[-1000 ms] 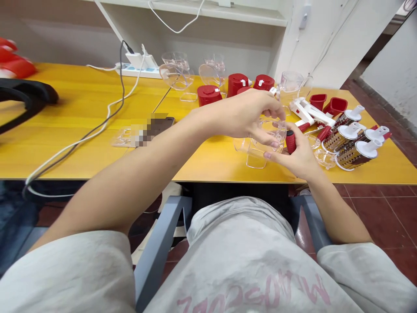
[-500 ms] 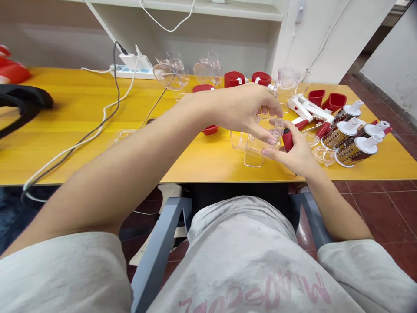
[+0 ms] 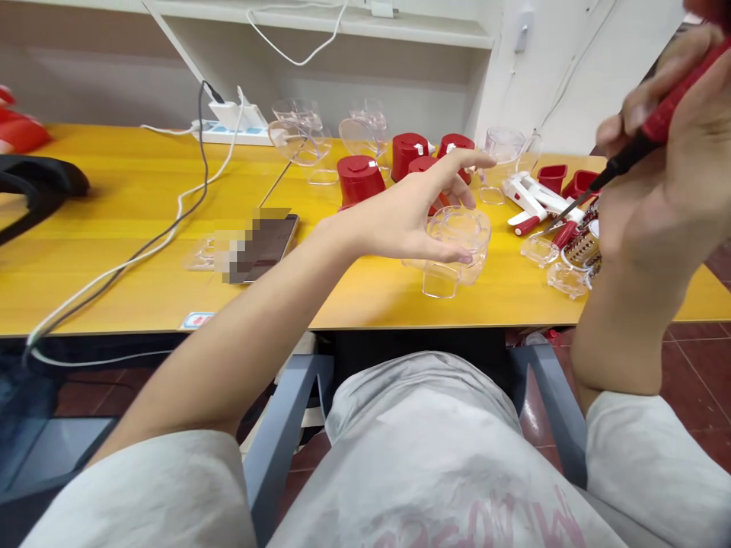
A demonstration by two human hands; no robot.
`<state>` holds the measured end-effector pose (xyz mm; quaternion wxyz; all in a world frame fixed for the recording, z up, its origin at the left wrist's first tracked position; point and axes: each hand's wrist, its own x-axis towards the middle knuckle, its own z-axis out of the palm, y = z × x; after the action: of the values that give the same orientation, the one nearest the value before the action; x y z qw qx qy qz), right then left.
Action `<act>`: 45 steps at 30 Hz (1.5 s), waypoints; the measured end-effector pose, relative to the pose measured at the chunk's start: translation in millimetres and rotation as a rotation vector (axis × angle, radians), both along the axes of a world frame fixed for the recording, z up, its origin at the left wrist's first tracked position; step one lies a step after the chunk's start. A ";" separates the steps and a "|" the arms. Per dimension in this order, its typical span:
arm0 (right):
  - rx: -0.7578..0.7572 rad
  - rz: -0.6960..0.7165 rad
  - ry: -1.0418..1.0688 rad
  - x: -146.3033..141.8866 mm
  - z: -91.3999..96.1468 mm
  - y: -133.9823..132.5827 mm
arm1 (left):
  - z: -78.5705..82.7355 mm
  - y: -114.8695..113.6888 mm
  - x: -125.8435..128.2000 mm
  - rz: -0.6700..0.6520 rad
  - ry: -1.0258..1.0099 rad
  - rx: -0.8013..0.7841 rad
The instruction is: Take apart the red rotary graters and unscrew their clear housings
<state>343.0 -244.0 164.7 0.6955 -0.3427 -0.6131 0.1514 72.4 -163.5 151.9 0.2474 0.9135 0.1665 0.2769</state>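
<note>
Left hand [image 3: 408,217] is open, fingers apart, its lower fingers touching the clear plastic container [image 3: 457,247]. The container stands on the yellow surface [image 3: 114,243], just inside the near edge. Right hand [image 3: 645,144] is raised at 2 o'clock from it, clamped on a red-handled screwdriver [image 3: 656,129]. Red plastic caps [image 3: 361,179] crowd 11 o'clock; open surface lies at 9 o'clock.

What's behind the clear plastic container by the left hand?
Behind the clear container, red plastic cups stand on the yellow table; the left hand hides their lower parts.
</note>
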 end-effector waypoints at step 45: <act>0.277 0.584 -0.414 -72.8 39.9 87.1 | -11.3 15.2 6.7 0.073 -0.089 -0.073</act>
<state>270.2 -157.0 204.6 0.5243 -0.0797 -0.8270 0.1868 79.1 -148.3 140.5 0.2774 0.8839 0.1987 0.3199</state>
